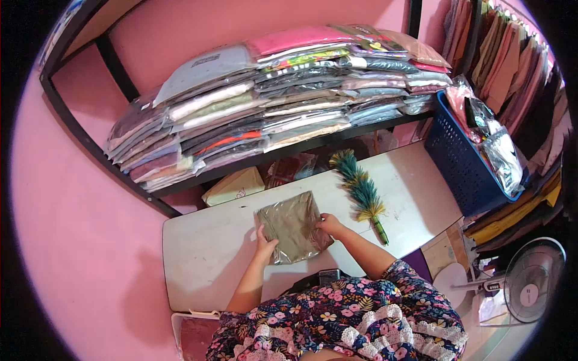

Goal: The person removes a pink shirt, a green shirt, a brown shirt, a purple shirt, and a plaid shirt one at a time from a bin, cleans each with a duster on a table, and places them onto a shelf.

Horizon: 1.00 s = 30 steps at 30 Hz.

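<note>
A folded olive-brown garment in a clear plastic bag is held over the white table, close in front of my body. My left hand grips its left edge, thumb on top and the other fingers mostly hidden at the side. On the opposite edge, my right hand pinches the bag near its middle. Light glints off the plastic along the lower part. To the right of the bag lies a green and yellow feather-like duster, its green handle pointing toward me.
Behind the table, a dark-framed shelf carries stacks of bagged folded garments. A blue basket with bagged items stands at the right end. Hanging clothes fill the far right, above a standing fan. A yellowish package sits under the shelf.
</note>
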{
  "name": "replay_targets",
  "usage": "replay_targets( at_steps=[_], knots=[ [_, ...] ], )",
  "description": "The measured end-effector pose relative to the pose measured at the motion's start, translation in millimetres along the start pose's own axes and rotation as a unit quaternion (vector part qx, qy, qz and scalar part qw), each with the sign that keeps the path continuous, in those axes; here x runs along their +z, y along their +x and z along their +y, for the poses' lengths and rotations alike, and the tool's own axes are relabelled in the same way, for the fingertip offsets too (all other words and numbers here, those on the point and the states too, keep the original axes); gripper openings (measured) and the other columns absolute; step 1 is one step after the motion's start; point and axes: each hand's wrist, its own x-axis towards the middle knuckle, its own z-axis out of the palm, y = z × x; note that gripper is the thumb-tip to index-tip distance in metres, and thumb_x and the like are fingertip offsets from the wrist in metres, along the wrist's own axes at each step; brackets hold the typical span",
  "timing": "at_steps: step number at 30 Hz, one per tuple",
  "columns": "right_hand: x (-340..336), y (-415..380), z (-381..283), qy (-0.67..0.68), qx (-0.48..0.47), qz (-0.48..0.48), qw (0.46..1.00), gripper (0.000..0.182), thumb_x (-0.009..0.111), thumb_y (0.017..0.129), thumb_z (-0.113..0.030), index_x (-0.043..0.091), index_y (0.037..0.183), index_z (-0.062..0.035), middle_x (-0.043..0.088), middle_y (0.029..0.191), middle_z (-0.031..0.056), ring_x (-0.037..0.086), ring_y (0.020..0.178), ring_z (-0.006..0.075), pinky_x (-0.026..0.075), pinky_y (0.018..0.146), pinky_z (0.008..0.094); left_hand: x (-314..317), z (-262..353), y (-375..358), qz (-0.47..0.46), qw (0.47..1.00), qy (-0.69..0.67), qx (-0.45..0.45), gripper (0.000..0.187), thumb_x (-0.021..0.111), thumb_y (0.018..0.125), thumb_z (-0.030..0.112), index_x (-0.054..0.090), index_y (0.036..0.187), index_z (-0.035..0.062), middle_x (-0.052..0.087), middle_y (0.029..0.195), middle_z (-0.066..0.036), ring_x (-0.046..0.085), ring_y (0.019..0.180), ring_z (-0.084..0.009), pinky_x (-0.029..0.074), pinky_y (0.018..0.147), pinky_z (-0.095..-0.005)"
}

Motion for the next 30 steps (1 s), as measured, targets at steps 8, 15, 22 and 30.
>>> replay_targets(
  at_steps=[8, 15, 22, 30],
  knots=[
    [-117, -63, -103, 0.21, -0.051, -0.149, 0.965, 0.044, 0.055, 0.076, 0.001, 0.053, 0.12, -0.0005, 0.061, 0.103, 0.0046, 0.058, 0.091, 0.0143, 0.046, 0.081, 0.0274, 47, 133, -42, -0.119, 0.99, -0.068, 0.035, 0.075, 0.053, 0.074, -0.011, 0.023, 0.141, 0.0035, 0.045, 0.129, -0.015, 0.049, 0.114, -0.0207, 0.041, 0.093, -0.0296],
    [-286, -112, -194, 0.208, -0.265, -0.112, 0.935, 0.055, 0.053, 0.078, 0.005, 0.042, 0.132, -0.0023, 0.052, 0.12, 0.0017, 0.048, 0.108, 0.0113, 0.04, 0.093, 0.0272, 145, 302, -72, -0.104, 0.944, 0.038, 0.309, 0.079, 0.051, 0.071, -0.011, 0.018, 0.142, -0.0018, 0.026, 0.144, -0.015, 0.029, 0.132, -0.021, 0.025, 0.105, -0.0293],
    [-426, -89, -294, 0.19, -0.348, 0.027, 0.918, 0.056, 0.06, 0.079, -0.003, 0.041, 0.132, -0.0007, 0.055, 0.118, 0.0057, 0.053, 0.104, 0.0129, 0.042, 0.091, 0.0272, 219, 457, -17, -0.052, 0.848, 0.185, 0.495, 0.078, 0.05, 0.069, -0.009, 0.022, 0.141, -0.0011, 0.026, 0.146, -0.013, 0.021, 0.136, -0.0213, 0.018, 0.11, -0.0335],
    [-523, 25, -404, 0.169, -0.447, 0.032, 0.878, 0.05, 0.058, 0.08, -0.006, 0.045, 0.128, -0.0033, 0.062, 0.099, 0.0116, 0.061, 0.085, 0.0168, 0.051, 0.072, 0.0298, 264, 589, 126, 0.03, 0.814, 0.216, 0.539, 0.071, 0.059, 0.072, 0.001, 0.034, 0.138, 0.0091, 0.054, 0.121, -0.02, 0.055, 0.108, -0.0238, 0.043, 0.093, -0.0339]
  ],
)
